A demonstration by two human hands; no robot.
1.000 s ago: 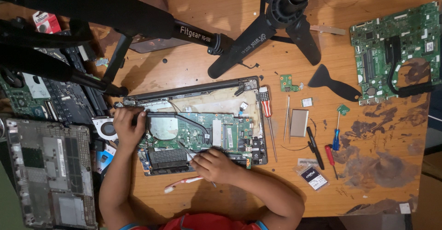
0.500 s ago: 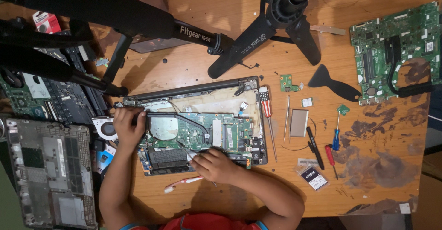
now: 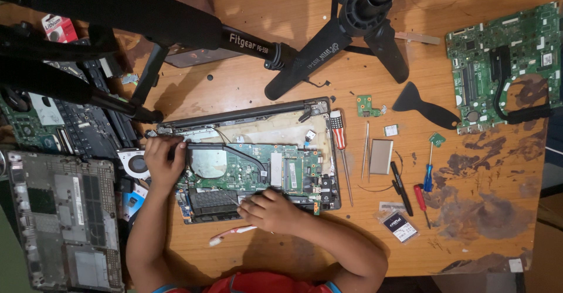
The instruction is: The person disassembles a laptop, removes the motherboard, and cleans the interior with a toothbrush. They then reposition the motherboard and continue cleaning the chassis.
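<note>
With the opened grey laptop chassis (image 3: 246, 158) on the wooden table (image 3: 281, 252), our left hand (image 3: 163, 163) gripped its edge and our right hand (image 3: 267, 209) pinched its fragile, stiff green motherboard (image 3: 258, 173), which we judged best held by the edges.

You're at an electronics repair bench: worn wooden table (image 3: 281, 258) w/ an opened laptop (image 3: 252, 164), a spare green motherboard (image 3: 475, 52), screwdrivers (image 3: 339, 146), tweezers (image 3: 366, 152), a black pry tool (image 3: 422, 105) & a removed bottom cover (image 3: 64, 222).
</note>
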